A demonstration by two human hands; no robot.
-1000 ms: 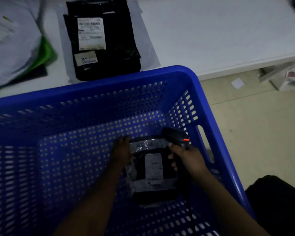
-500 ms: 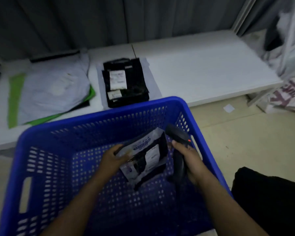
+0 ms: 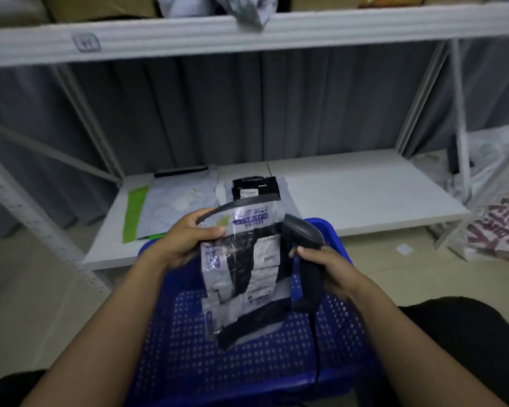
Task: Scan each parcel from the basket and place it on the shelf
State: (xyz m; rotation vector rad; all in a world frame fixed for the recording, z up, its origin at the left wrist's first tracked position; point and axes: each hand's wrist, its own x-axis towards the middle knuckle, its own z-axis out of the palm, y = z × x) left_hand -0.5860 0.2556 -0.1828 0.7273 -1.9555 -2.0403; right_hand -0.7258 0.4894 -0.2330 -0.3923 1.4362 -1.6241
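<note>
Just below the camera, above the blue perforated plastic basket (image 3: 174,356), the parcel in hand hangs clear of the basket between the two hands. It is a flat clear-and-black plastic mailer bag (image 3: 241,274) with its long axis close to upright. The left hand (image 3: 185,239) alone carries it, pinching the top left corner with the thumb across the front and the fingers curled behind. The right hand (image 3: 326,265) is wrapped round the grip of a black handheld barcode scanner (image 3: 301,235), whose cable trails down toward the basket rim. The scanner's head sits just beside the bag's upper right edge. Whether it touches the bag cannot be told. The bag looks thin and crinkly, with blue print near the top and down the left side, dark contents showing through, and a white shipping label (image 3: 265,259) on the right half of the face turned toward the camera. The scanner head lies off to the side of that label rather than in front of it, so the scan probably needs the bag tilted or the scanner drawn back and aimed. Beyond the basket runs the white lower shelf board (image 3: 365,192). It holds a black bagged parcel (image 3: 254,186) and a grey mailer with a green strip (image 3: 171,204), with bare board to their right.
</note>
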